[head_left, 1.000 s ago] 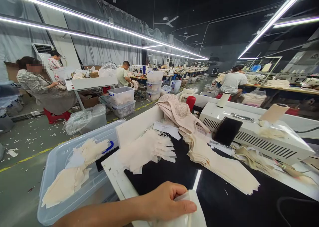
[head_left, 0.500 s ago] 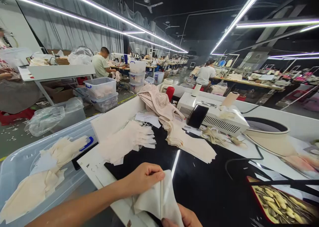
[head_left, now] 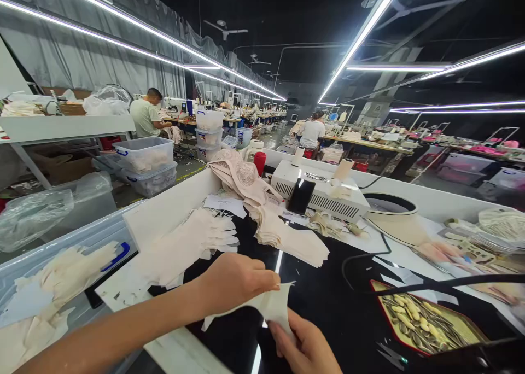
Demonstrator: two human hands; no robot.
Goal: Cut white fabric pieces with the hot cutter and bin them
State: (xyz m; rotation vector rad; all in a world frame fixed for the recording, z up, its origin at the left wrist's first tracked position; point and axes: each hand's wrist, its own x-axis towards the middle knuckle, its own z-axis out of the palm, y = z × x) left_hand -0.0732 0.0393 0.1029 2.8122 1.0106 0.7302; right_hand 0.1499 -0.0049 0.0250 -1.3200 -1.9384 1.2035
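1. Held between both hands over the near edge of the desk [head_left: 328,303]: one pale fabric piece [head_left: 268,304], stretched out flat and clear of the dark surface below.
2. Left hand [head_left: 232,281] closed on the piece's upper left edge, thumb pinched over the cloth; fingers [head_left: 262,278] curled and gripping.
3. Right hand [head_left: 305,346] low in view, closed on the lower right corner of the same piece; grip plainly on the cloth.
4. Judged step: separating or smoothing a single cut piece, taken up and opened for checking or laying down; not yet set on anything.
5. Just beyond the left hand: a fanned stack of cut pieces [head_left: 192,243] on the desk; a second stack [head_left: 287,234] further right, running up into a heap of lace garments [head_left: 240,177].
6. Well to the right: a tray of small metal parts [head_left: 422,319]; behind the stacks, a white machine [head_left: 324,191] with a phone [head_left: 301,196] leaning on it.
7. To the left, beside the desk: a clear bin [head_left: 49,286] holding more pale pieces.
8. Next move calls, by judgement, for keeping the thin cloth taut and flat, edges uncurled, and choosing a clear landing spot apart from the stacks.
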